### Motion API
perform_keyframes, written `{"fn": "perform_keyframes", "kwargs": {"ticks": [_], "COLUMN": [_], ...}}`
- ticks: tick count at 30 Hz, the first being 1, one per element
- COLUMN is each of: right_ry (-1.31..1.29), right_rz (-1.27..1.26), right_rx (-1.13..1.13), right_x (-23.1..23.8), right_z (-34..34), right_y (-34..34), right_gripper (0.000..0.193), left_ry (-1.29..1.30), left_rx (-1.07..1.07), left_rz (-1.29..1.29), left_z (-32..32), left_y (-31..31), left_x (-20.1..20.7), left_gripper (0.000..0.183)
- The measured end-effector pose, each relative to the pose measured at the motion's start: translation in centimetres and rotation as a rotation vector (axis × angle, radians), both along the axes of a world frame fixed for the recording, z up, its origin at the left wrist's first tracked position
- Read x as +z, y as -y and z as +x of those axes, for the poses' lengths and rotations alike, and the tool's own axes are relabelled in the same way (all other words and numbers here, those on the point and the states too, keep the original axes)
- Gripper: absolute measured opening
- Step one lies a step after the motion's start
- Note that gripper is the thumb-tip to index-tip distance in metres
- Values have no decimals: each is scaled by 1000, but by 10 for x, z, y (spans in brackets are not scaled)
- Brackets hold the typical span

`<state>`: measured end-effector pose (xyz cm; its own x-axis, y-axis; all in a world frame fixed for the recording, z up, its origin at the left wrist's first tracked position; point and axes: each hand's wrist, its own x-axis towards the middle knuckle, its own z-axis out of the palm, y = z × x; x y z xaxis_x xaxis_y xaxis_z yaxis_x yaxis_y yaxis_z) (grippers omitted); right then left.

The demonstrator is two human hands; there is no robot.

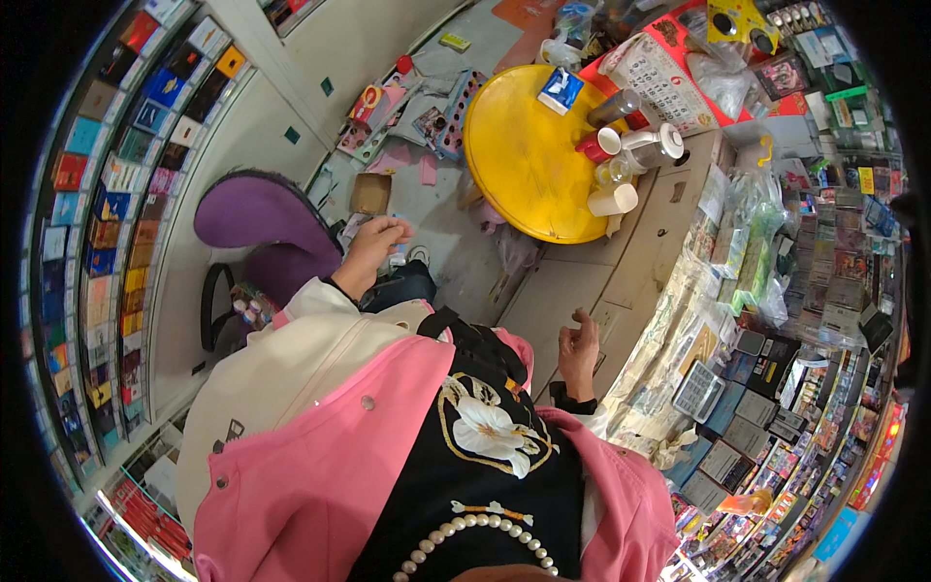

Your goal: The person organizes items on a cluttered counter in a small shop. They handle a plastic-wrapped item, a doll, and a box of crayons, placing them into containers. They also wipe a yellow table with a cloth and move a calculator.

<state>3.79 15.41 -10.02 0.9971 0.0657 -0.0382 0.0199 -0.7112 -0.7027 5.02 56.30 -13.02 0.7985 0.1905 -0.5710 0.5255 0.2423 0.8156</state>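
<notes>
My left hand (372,250) hangs in the air beside the purple chair (262,218), its fingers loosely bent and nothing visible in it. Near the worn drawer cabinet (635,247) is my right hand (580,351), its fingers loosely spread and apparently holding nothing. A yellow round tabletop (524,155) lies ahead of both hands. On it are a blue-and-white box (561,90), a red mug (599,145), a grey cylinder (616,107), a clear jar (613,173) and a cream cup (613,201) on its side.
Shelves of small boxes (107,233) rise at the left. A glass display counter (766,407) curves along the right, with a calculator (698,391) on it. An open cardboard box (370,193) and scattered papers lie on the floor. A calendar (659,82) leans beyond the table.
</notes>
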Motion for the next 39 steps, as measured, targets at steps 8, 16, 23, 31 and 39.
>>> {"fn": "perform_keyframes", "kwargs": {"ticks": [8,16,23,31,39], "right_ry": [-700,-976,-931,-843,-901], "right_rz": [408,412,482,565,594], "right_rx": [268,326,265,134,-36], "right_x": [49,69,44,30,32], "right_z": [16,-42,-99,-171,-293], "right_y": [8,10,-7,-11,36], "right_gripper": [9,31,37,43,50], "left_ry": [37,37,35,4,36], "left_rx": [-15,-218,-429,-704,-819], "left_rz": [-45,-81,-102,-138,-171], "left_z": [53,100,109,83,33], "left_y": [-17,19,74,149,208], "left_x": [12,20,23,24,32], "left_gripper": [17,19,19,19,19]}}
